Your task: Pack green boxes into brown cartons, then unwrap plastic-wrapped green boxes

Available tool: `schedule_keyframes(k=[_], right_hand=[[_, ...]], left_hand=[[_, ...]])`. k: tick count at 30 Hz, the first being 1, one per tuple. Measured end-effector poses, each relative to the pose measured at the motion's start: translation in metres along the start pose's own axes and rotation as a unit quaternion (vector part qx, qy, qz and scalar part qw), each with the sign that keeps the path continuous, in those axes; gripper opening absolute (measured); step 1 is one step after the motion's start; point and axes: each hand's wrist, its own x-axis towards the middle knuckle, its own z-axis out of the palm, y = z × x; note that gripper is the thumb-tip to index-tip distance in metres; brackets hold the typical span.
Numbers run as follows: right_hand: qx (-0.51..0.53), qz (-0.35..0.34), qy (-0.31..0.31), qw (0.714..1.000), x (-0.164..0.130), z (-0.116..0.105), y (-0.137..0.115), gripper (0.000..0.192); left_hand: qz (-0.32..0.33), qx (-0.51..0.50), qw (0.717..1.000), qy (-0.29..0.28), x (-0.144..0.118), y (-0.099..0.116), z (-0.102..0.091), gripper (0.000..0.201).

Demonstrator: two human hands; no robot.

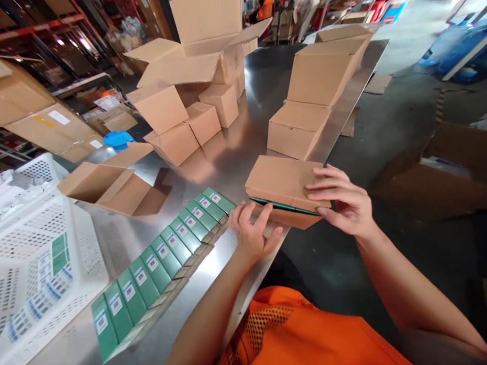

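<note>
At the near edge of the metal table sits a brown cardboard box [285, 178], its lid folded over and a gap left along the front. Dark green shows inside that gap. My right hand [342, 200] grips the box's right end, fingers on top of the lid and thumb at the front edge. With fingers apart, my left hand [253, 230] rests against the box's front left side, an index fingertip by the gap. Left of it, a long row of green boxes [162, 253] with white code labels stands along the table.
A white perforated basket [89, 238] holds more green boxes at the left. Beside it lies an open carton [114, 187]. Small closed cartons [203, 121] and a large open carton [190, 68] stand farther back. More boxes [292, 126] line the table's right edge.
</note>
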Motion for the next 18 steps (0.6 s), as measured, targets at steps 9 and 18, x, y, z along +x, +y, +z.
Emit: schedule_keyframes(k=[9, 18], right_hand=[[-0.025, -0.013, -0.037, 0.999, -0.03, 0.006, 0.002, 0.03], [-0.259, 0.012, -0.233, 0.937, 0.036, -0.003, -0.022, 0.057]], left_hand=[[0.01, 0.003, 1.0, -0.013, 0.0, -0.003, 0.001, 0.044], [-0.032, 0.036, 0.998, -0.038, 0.016, -0.001, -0.004, 0.051]])
